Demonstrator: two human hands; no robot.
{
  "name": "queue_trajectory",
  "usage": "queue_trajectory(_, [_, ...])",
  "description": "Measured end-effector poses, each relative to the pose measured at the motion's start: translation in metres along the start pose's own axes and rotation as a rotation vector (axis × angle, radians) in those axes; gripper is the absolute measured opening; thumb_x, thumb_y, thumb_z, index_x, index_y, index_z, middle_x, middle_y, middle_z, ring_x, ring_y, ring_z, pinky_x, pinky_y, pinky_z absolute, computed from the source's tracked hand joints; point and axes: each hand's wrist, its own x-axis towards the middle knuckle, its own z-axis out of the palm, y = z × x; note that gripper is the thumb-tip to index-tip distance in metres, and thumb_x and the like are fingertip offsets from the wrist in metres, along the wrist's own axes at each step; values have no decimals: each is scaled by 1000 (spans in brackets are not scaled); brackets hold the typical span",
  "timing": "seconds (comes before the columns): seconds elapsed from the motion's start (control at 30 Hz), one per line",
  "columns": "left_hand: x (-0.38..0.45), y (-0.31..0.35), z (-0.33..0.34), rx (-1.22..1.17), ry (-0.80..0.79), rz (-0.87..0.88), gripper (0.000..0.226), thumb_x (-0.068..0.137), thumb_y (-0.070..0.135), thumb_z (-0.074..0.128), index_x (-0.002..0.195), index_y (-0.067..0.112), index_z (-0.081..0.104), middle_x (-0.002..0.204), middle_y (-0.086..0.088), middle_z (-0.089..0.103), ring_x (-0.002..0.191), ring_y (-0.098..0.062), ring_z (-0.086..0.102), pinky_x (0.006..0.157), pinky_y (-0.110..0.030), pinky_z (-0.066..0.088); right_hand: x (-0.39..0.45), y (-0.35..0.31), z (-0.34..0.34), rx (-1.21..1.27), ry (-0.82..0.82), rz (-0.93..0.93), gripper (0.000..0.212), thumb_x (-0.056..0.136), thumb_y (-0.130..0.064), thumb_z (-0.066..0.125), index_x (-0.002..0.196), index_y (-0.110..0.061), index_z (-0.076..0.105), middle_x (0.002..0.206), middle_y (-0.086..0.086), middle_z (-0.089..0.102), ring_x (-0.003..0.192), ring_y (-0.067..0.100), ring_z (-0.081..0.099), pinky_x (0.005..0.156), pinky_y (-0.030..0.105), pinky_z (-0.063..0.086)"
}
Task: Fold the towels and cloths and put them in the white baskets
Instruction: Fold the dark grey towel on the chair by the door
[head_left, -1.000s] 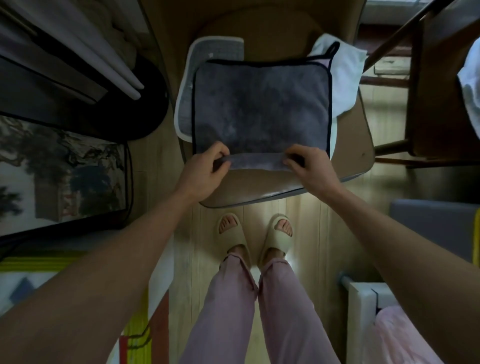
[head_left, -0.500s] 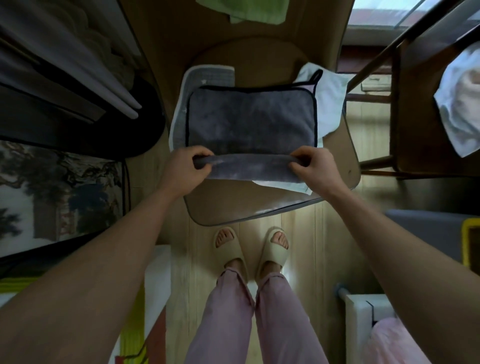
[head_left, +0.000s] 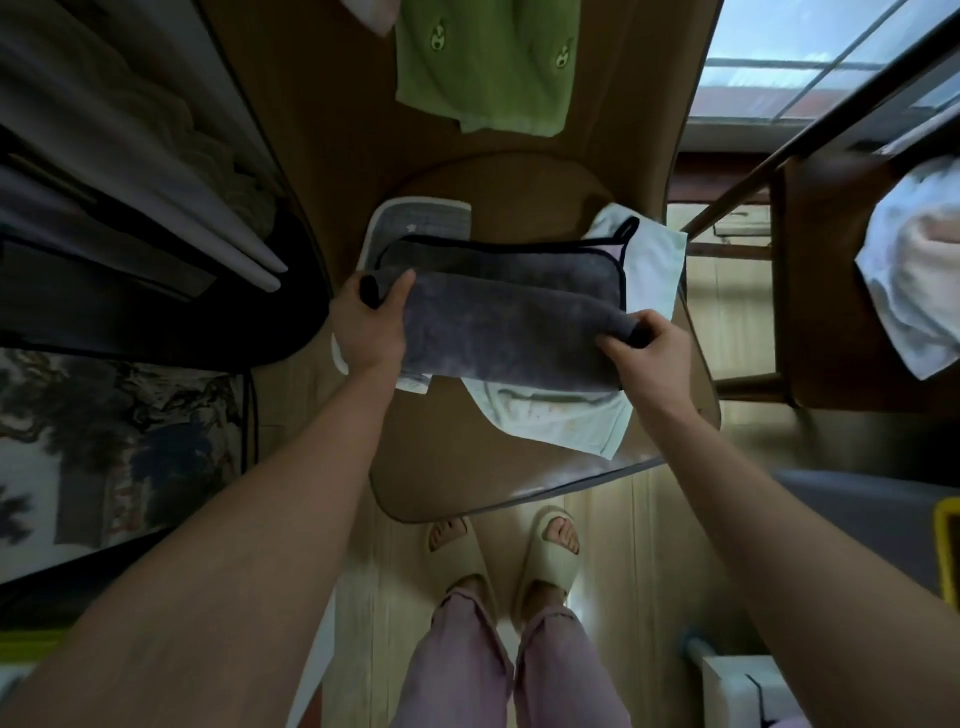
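Two slippered feet (head_left: 501, 551) stand on the wooden floor (head_left: 634, 530) at the near edge of the brown chair seat (head_left: 452, 467), with pink trouser legs below them. A white basket (head_left: 737, 686) shows at the lower right, nearer me than the seat, only its corner in view.

On the seat lies the grey towel (head_left: 498, 332), its near half lifted and carried over toward the far half. I see my left hand (head_left: 371, 325) gripping the towel's left end, thumb on top and fingers curled under the fold. My right hand (head_left: 649, 353) pinches the right end, fingers wrapped round the bunched edge. Both hands are closed on the cloth.

Under the towel, a pale white cloth (head_left: 561, 421) sticks out toward the near right side of the seat and again past the towel's far right corner. A grey-and-white cloth (head_left: 415, 221) peeks out at the far left of the towel.

Beyond the seat, a green towel (head_left: 488, 67) hangs over the chair back. To the right of the seat stands a wooden chair (head_left: 831, 291) with a white cloth (head_left: 919, 275) draped on it. Left of the seat hang dark curtains (head_left: 130, 171).
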Motion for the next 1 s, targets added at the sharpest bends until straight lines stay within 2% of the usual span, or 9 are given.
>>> queue_trajectory(0.07, [5,1,6,19,33,21,36,89,36,67,113,9,63,110,0,65,99,-12,59,84,-21,43,10,-5,7,60,107,1,13,85,-17,70,84,-7,62,74,2,60,71,10,55,66,25,46])
queue_trajectory(0.17, [15,1,12,54,42,64,31,91,38,64,106,10,62,100,6,61,93,-9,57,80,-19,42,25,-16,23,68,190,-56,22,93,-23,62,88,-2,56,76,3,57,73,14,52,65,25,41])
queue_trajectory(0.27, [26,2,17,139,64,149,36,92,39,62,103,5,60,98,2,61,90,-10,56,73,-14,37,37,-23,36,6,247,-50,25,98,-28,53,87,-6,49,72,-4,52,69,13,48,63,23,32])
queue_trajectory(0.33, [34,0,22,190,76,188,41,93,42,59,106,2,58,104,-5,65,95,-18,59,74,-18,38,45,-23,40,-52,268,-35,26,100,-32,49,90,-8,50,78,-3,57,74,16,52,67,26,35])
queue_trajectory(0.57, [54,-10,39,375,88,250,48,97,46,49,110,1,53,105,-17,64,97,-34,61,69,-28,37,73,-16,46,-265,275,-84,21,102,-38,42,91,-20,46,82,-6,56,74,17,50,66,30,34])
queue_trajectory(0.67, [61,-12,43,523,72,286,49,99,48,45,118,3,52,110,-17,65,100,-35,61,71,-31,37,85,-10,47,-350,228,-110,22,101,-35,42,102,-16,52,84,1,61,75,21,53,66,35,38])
queue_trajectory(0.77, [66,-14,45,653,67,335,51,99,49,43,124,5,50,109,-17,65,98,-37,62,69,-34,38,96,-5,47,-405,171,-158,20,100,-33,44,99,-15,53,84,10,65,78,30,59,68,42,46])
queue_trajectory(0.9, [70,-14,49,688,60,336,52,99,47,43,128,5,49,108,-16,65,97,-35,62,69,-33,37,95,-6,46,-348,154,-167,22,99,-33,47,101,-12,53,85,4,62,77,21,55,67,33,39])
queue_trajectory(1.0, [74,-15,44,601,9,338,51,98,47,47,124,3,49,106,-17,65,95,-35,62,68,-33,39,84,-11,41,-192,161,-60,27,98,-37,51,105,-11,49,82,-5,57,81,19,56,67,30,40])
